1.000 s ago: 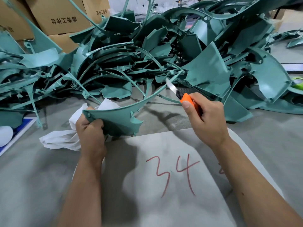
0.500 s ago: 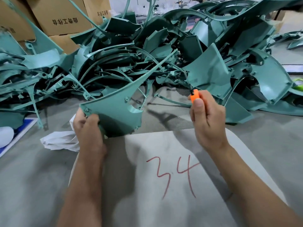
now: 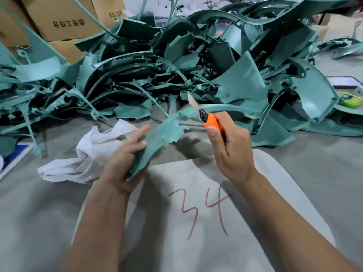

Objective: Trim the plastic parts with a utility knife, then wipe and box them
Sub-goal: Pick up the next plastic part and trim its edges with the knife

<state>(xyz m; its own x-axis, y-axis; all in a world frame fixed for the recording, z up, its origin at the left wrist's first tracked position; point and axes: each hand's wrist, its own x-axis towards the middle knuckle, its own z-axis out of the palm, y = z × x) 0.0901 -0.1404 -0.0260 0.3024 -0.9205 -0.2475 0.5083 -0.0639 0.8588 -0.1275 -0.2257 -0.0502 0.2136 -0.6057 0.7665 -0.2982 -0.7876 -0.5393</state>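
My left hand holds a teal plastic part at its lower end, the part blurred by motion and slanting up to the right. My right hand grips an orange utility knife with its blade out, pointing up and left. The blade sits just beyond the part's upper end; whether it touches is unclear. A crumpled white cloth lies on the table left of my left hand.
A big heap of teal plastic parts fills the back of the grey table. Cardboard boxes stand at the back left. A pale sheet marked "34" lies in front. A green object sits at the right edge.
My left hand has turned the teal part from upright and face-on to a slant, edge toward me. The knife blade, hidden half a second ago, shows again near the part's upper end.
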